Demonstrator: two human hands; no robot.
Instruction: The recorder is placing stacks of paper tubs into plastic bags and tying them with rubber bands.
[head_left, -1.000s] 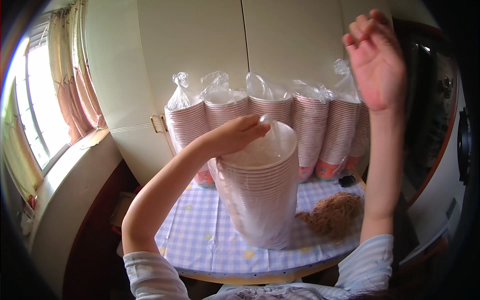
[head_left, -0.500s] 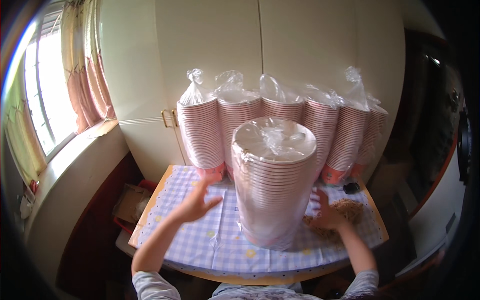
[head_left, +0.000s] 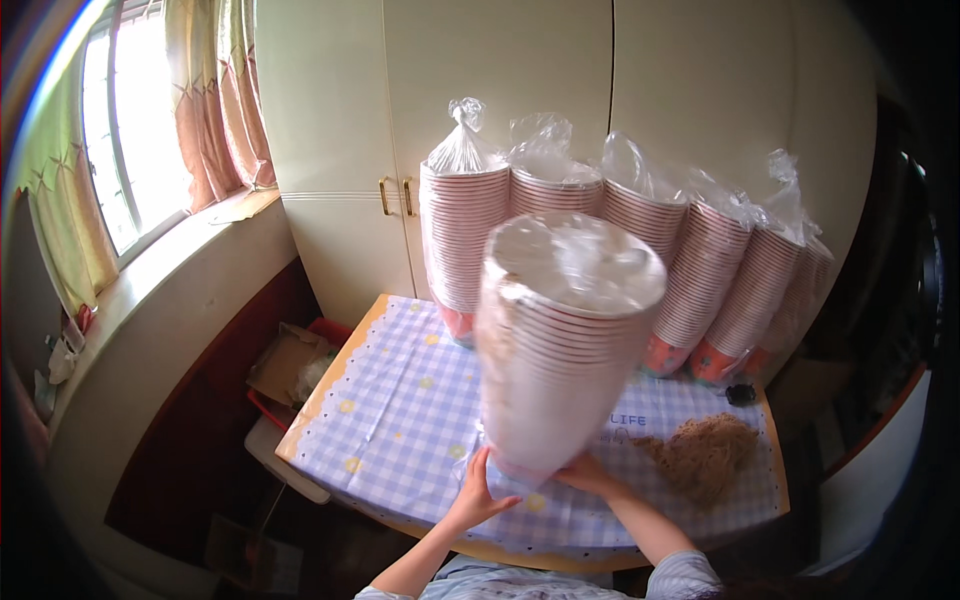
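Watching left to right, I saw the left hand [head_left: 480, 497] spread at the base of the front stack [head_left: 560, 375], over the near part of the tabletop [head_left: 375, 385]; the right hand's [head_left: 592, 475] fingertips were hidden there, so I couldn't tell its grip. I judged the stack light, stiff but crushable, its bag [head_left: 578, 262] slippery: best cradled low from both sides. I counted six rear stacks [head_left: 697, 260], one front stack, one brown clump [head_left: 708, 455], one black object [head_left: 741, 395].

Daylight is admitted by the window [head_left: 148, 130] at left, which is washed out to white. The right side is left dim, straight edges are bowed, corners are blackened, and the nearest cup stack [head_left: 562, 375] is slightly blurred.
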